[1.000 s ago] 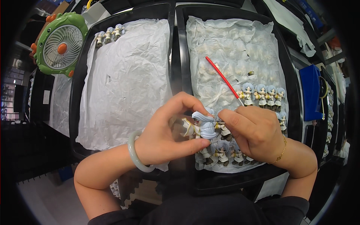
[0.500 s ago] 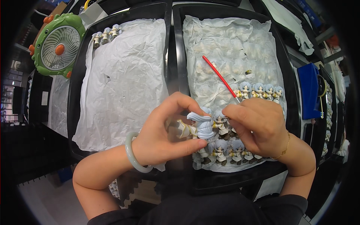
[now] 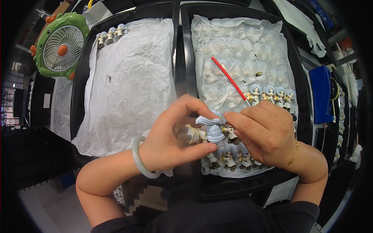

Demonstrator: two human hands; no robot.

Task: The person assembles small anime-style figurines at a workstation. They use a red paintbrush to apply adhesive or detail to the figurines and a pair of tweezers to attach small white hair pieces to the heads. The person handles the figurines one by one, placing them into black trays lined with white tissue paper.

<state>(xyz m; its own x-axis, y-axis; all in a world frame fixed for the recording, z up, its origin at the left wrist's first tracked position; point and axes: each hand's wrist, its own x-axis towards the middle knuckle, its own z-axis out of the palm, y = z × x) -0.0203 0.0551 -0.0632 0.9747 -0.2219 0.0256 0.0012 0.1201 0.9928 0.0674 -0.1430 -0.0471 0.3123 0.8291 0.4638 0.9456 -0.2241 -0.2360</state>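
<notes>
My left hand [image 3: 171, 136] grips a small figurine [image 3: 214, 133] with pale blue hair and a white, gold-trimmed outfit, thumb below and index finger above. It lies sideways, the back of its hair toward me. My right hand [image 3: 264, 134] is closed in a pinch against the hair's right side; whatever is between its fingertips is too small to make out. Beyond that hand, a thin red-handled tool with a metal end [image 3: 229, 79] rests on the paper, its lower end hidden. Similar figurines [image 3: 230, 154] stand in rows under and around my hands.
The right black tray [image 3: 188, 50] holds paper-covered rows and uncovered figurines [image 3: 279, 95]. White paper lines the left tray [image 3: 176, 39], with three figurines [image 3: 112, 34] at its far left corner. A green fan [image 3: 61, 46] stands left; a blue holder [image 3: 320, 93] is at right.
My right fingertips have moved left, from just beside the figurine to its hair. My left hand still grips the figurine. The red-handled tool stays in place on the paper.
</notes>
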